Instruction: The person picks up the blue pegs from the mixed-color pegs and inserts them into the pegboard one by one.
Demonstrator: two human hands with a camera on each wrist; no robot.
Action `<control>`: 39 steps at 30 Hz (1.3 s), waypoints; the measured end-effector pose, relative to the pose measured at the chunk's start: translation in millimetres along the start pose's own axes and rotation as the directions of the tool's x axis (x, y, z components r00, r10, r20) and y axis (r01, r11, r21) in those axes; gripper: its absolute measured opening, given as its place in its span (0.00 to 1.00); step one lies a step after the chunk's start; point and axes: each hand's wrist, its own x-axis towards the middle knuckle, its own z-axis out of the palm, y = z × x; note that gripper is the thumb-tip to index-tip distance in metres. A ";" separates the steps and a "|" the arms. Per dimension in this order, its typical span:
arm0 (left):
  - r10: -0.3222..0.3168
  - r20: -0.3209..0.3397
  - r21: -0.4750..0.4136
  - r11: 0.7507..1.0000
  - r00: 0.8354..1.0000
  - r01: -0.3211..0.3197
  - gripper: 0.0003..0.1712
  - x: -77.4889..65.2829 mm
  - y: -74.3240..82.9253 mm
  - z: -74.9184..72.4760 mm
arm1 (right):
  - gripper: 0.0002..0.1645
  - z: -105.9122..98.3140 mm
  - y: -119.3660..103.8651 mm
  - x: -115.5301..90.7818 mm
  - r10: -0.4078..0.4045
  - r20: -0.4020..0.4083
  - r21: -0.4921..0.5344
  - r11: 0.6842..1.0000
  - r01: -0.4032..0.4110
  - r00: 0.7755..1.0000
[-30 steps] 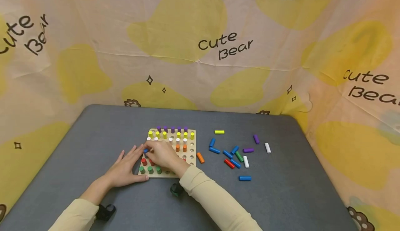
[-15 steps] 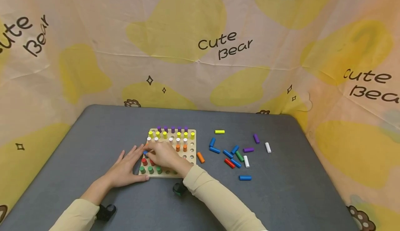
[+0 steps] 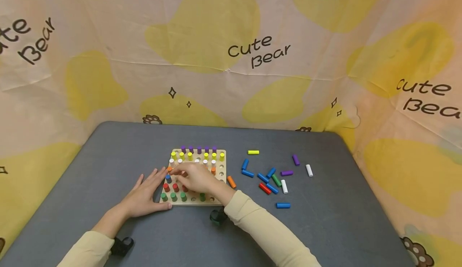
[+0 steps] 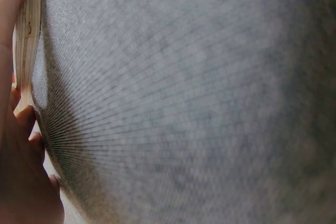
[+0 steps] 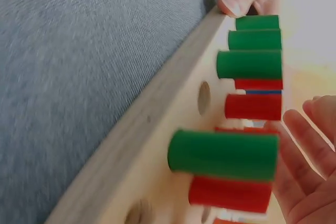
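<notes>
A wooden pegboard (image 3: 224, 160) lies on the table, with rows of purple, yellow, white, orange, red and green pegs standing in it. One blue peg (image 3: 168, 179) stands upright at the board's left edge, between an orange peg and a red peg (image 3: 166, 187). My left hand (image 3: 142, 199) rests along the left side of the board, its thumb at the near corner. Just right of the blue peg, my right hand (image 3: 196, 177) is over the board and hides several holes and pegs. Its fingers are loosely bent and hold nothing visible. The right wrist view shows a green peg (image 5: 223, 151) up close.
Loose pegs lie right of the board: several blue ones, a red peg (image 3: 265, 189), a green peg (image 3: 276, 180), an orange peg (image 3: 231, 182), a yellow peg (image 3: 253, 152), two purple and two white. A patterned cloth (image 3: 202, 30) hangs behind the grey table (image 3: 325, 227).
My right hand has let go of the blue peg and moved a little to the right, so the peg shows fully. My left hand has stayed in place.
</notes>
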 end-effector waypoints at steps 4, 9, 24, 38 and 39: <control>-0.002 0.000 -0.003 1.000 1.000 0.002 0.62 -0.2 0.8 -0.1 | 0.14 -8.7 2.1 -6.9 -0.010 -0.017 0.000 1.000 0.010 1.000; 0.001 -0.003 0.003 1.000 1.000 -0.001 0.62 -0.1 0.6 0.2 | 0.15 -17.5 5.9 -16.2 -0.025 -0.043 -0.035 0.999 0.024 0.999; 0.006 -0.007 0.001 1.000 1.000 -0.006 0.62 0.1 -1.0 0.4 | 0.13 -40.3 33.5 -40.2 -0.032 -0.116 -0.028 0.999 0.029 0.993; -0.009 -0.009 0.006 1.000 1.000 0.009 0.63 -1.6 3.6 -0.4 | 0.15 -59.4 73.8 -71.2 0.034 -0.156 -0.070 0.996 -0.046 0.987; -0.009 -0.008 0.007 1.000 1.000 0.009 0.63 -1.4 3.9 -0.5 | 0.15 -61.0 76.7 -73.1 0.039 -0.160 -0.074 0.996 -0.052 0.986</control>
